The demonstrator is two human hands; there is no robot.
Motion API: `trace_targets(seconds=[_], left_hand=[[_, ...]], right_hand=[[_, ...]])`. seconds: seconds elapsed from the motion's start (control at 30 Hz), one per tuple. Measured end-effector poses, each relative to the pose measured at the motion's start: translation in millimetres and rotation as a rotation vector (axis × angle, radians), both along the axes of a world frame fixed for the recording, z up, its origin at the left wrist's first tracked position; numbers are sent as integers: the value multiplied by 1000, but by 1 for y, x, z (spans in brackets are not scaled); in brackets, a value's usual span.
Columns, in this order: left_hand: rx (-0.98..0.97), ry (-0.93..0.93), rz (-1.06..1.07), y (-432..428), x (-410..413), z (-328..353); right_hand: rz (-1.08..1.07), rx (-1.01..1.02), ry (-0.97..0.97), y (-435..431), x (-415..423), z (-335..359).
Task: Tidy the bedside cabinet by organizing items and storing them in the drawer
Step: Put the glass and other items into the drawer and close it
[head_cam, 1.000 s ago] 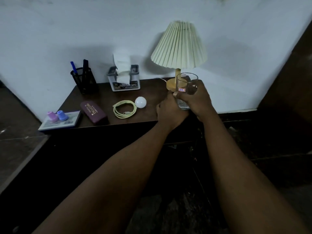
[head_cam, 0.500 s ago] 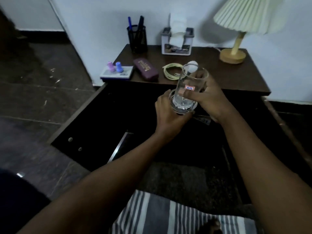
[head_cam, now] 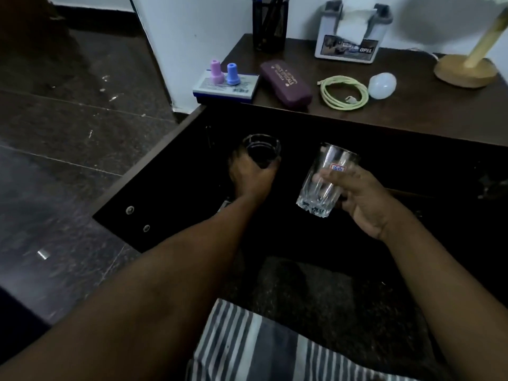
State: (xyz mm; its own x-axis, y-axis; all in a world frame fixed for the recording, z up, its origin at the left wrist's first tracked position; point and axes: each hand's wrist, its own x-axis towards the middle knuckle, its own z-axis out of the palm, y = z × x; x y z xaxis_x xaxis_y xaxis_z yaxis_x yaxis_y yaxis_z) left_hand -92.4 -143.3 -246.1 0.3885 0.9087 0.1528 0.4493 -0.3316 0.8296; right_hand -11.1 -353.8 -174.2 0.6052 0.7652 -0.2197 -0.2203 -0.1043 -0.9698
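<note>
The left hand (head_cam: 251,178) fingers clasp a glass (head_cam: 261,149), rim up, mid-frame and low inside the open drawer (head_cam: 143,193). The right hand (head_cam: 365,199) fingers clasp a second glass (head_cam: 325,182) just right of it, rim tilted to the upper right. It is judged to sit higher and to go down next.

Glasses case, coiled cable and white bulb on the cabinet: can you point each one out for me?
Glasses case (head_cam: 286,83), head view, middle of its purple lid.
Coiled cable (head_cam: 325,92), head view, left side of the loop.
White bulb (head_cam: 382,86), head view, centre of its dome.
</note>
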Motion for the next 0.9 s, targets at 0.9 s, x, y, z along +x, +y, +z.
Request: trace_targets(seconds=[0.9], left_hand=[[-293, -99, 99, 60, 63, -53]], right_hand=[[-267, -210, 147, 220, 26, -2]])
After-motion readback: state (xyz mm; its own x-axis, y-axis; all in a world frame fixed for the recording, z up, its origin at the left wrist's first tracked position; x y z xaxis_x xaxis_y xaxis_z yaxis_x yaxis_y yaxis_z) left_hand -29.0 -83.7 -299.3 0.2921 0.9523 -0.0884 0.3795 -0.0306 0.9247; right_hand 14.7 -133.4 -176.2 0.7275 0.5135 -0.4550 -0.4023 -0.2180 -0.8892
